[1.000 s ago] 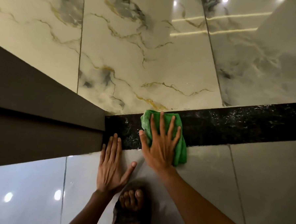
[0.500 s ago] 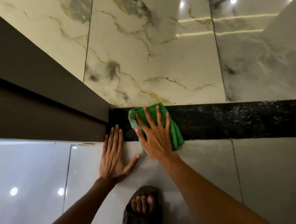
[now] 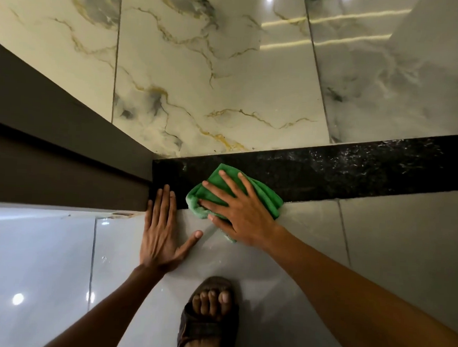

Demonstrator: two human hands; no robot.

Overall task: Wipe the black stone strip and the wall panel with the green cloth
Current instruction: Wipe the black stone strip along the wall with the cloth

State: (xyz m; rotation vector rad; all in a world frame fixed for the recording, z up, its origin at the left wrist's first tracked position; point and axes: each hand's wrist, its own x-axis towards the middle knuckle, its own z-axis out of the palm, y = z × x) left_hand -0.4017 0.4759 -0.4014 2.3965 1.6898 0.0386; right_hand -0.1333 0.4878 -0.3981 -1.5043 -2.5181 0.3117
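green cloth point(image 3: 234, 193): soft, light, bunched; lies on the black stone strip point(image 3: 355, 169) near its left end, lower edge over the grey floor tile point(image 3: 404, 249)
hold: best pressed flat under a palm, not pinched
right hand point(image 3: 240, 213): fingers spread, pressing the cloth down
left hand point(image 3: 161, 230): flat on the tile, fingers together, thumb splayed, tips on the strip
change: cloth slid left and down; left hand unmoved
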